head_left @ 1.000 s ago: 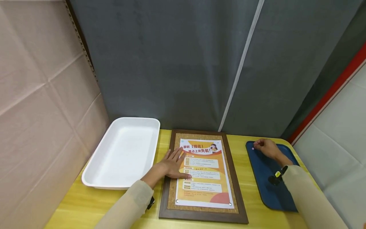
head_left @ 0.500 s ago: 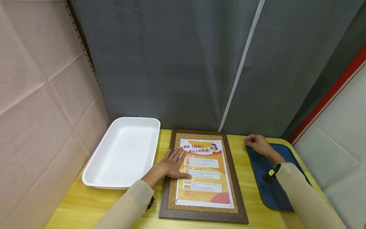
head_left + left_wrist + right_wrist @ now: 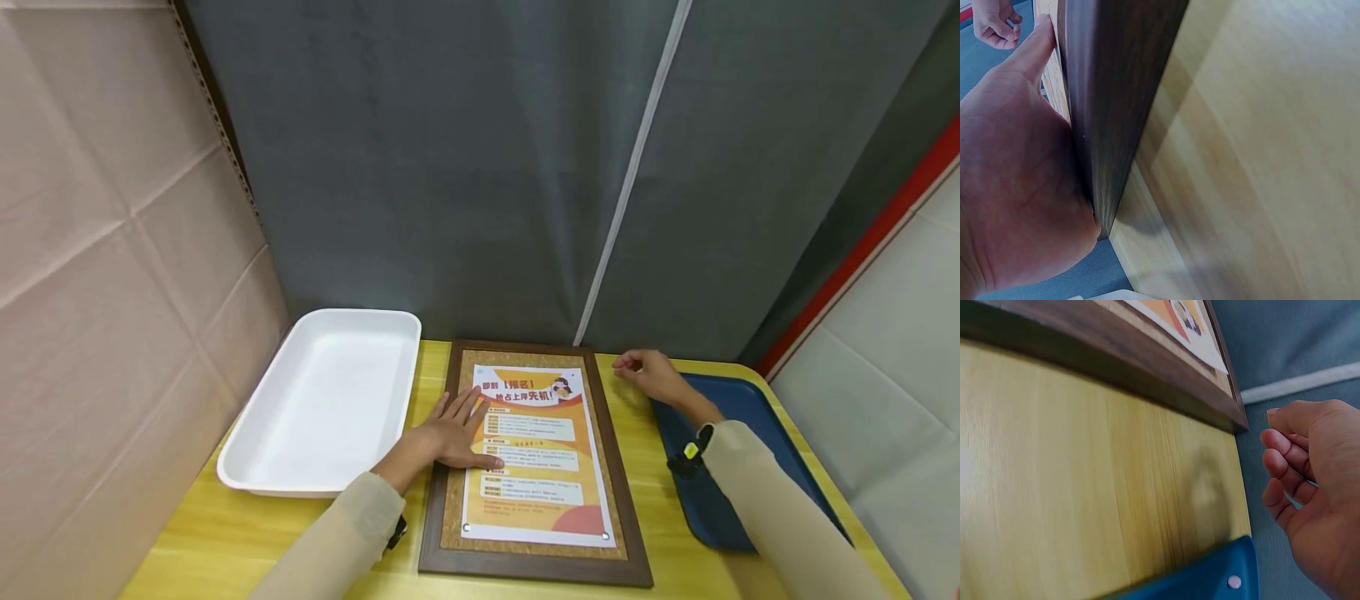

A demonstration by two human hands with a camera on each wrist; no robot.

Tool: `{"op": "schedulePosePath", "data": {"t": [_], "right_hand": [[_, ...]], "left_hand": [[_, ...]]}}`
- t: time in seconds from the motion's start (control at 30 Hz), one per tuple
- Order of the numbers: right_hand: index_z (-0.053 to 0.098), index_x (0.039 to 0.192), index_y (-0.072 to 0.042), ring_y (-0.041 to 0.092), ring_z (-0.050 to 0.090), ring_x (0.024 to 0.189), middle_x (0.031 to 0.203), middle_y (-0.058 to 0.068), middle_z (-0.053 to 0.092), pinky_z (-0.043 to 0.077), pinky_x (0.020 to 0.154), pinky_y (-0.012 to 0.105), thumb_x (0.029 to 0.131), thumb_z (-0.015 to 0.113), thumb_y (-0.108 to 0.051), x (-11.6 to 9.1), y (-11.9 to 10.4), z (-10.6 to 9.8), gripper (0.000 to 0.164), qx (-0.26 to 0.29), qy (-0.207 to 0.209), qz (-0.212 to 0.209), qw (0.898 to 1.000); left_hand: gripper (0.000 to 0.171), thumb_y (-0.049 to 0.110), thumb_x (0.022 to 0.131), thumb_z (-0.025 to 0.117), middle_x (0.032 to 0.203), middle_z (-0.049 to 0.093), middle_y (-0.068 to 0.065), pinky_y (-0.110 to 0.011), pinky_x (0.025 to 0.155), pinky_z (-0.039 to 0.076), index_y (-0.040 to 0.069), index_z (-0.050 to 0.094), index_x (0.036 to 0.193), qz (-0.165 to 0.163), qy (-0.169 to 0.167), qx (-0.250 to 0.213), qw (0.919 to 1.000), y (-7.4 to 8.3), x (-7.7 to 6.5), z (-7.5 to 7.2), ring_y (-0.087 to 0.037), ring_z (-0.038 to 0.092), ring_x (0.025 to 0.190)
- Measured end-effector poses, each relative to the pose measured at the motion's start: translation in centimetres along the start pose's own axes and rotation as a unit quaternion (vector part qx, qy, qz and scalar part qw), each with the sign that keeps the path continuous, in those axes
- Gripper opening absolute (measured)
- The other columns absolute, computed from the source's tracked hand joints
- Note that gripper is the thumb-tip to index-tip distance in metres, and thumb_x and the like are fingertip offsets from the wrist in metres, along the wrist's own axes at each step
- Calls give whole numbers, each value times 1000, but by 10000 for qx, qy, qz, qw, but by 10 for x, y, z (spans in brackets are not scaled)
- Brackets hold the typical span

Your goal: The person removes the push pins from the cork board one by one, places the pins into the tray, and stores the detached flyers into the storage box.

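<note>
My left hand [image 3: 452, 437] lies spread on the left side of an orange-and-white poster [image 3: 536, 492], pressing it against a brown-framed corkboard [image 3: 536, 568]. Two small round silvery tacks, a left one [image 3: 467, 527] and a right one [image 3: 606, 536], sit at the poster's bottom corners. In the left wrist view the heel of that hand rests against the frame's edge [image 3: 1113, 94]. My right hand [image 3: 654, 377] is in the air between the board and a blue tray [image 3: 731, 400], fingers curled and thumb near the index finger. I cannot tell whether something tiny is between them.
A small pale pink round piece [image 3: 1234, 582] lies in the tray's corner. At the left stands a white rectangular basin [image 3: 322, 400]. The yellow wood-grain table [image 3: 225, 533] backs onto a grey curtain [image 3: 480, 183], with pale sheets on both sides.
My right hand has left the blue tray and moved left toward the top right of the corkboard. The left hand has stayed flat on the poster.
</note>
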State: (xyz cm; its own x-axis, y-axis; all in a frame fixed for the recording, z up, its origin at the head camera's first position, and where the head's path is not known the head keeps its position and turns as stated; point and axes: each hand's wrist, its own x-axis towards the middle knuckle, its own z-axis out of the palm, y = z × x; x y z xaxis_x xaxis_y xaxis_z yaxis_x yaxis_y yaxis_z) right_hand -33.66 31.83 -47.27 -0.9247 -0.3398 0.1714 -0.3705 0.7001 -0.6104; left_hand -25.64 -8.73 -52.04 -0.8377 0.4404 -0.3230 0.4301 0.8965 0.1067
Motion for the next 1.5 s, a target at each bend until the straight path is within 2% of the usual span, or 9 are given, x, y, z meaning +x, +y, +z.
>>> {"op": "schedulePosePath", "data": {"t": [0.33,0.57,0.83,1.13,1.37,1.5], "right_hand": [[75,104,7,22,63,85,91,12,72,51,71,25,99,71,0,11,-23,18,9,120,-38,-258,9996],[75,108,7,20,62,85,92,10,71,52,69,26,100,71,-2,18,-35,33,13,250,-223,-323,9989],[76,107,6,15,58,77,89,8,70,48,65,23,99,70,-2,30,-50,49,12,290,-354,-381,9982],[76,106,4,13,62,78,90,7,73,53,69,25,100,70,-4,41,-66,65,12,376,-563,-602,9959],[76,107,4,16,63,75,89,7,71,52,62,24,100,71,-6,49,-78,79,13,575,-723,-617,9938],[77,107,3,13,61,76,89,6,71,51,65,24,100,73,-6,53,-85,86,13,538,-748,-625,9938]], "left_hand": [[122,95,86,42,177,-17,-4,-54,130,-10,22,-5,172,-45,5,-2,10000,1,-1,1,-23,-16,164],[122,94,86,43,178,-16,-5,-55,130,-9,21,-4,172,-14,51,25,10000,0,0,2,-23,-14,164],[122,95,86,42,178,-16,-5,-55,130,-9,21,-4,172,-16,67,41,10000,-2,0,3,-24,-14,164],[122,94,86,43,178,-14,-5,-55,131,-8,21,-3,172,12,93,7,10000,-2,-1,3,-24,-13,164],[122,95,86,43,178,-13,-5,-54,131,-9,21,-2,172,-43,86,26,10000,-2,-1,3,-24,-13,164],[122,95,86,43,178,-13,-4,-54,131,-9,22,-2,172,-54,48,14,10000,-2,-2,3,-23,-13,164]]}}
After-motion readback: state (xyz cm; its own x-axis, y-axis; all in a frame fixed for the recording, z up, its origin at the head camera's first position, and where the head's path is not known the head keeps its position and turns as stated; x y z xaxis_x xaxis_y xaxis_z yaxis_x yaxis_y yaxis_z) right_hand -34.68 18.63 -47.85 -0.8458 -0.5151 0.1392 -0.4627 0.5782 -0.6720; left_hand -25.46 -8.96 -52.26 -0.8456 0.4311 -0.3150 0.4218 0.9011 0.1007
